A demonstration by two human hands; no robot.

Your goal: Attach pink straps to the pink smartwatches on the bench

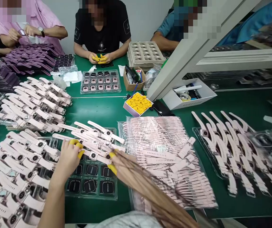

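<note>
My left hand (67,163), with yellow finger covers, is closed at the left end of a pale pink smartwatch (93,155). My right hand (123,163), also in yellow finger covers, closes on its right side; loose dark hair crosses in front of that hand and forearm. Both hands are over a clear plastic tray (90,197). Several pink-strapped watches (107,133) lie across the tray's far half, sensor side up. Black square pieces (92,170) sit in its near compartments.
Stacked pink watches (22,158) fill the left side. Bagged pink straps (155,133) lie right of the tray, with more watches (226,148) beyond. Ahead are a box of yellow finger covers (139,103), a watch tray (100,82) and a slanted post (185,47). Co-workers sit opposite.
</note>
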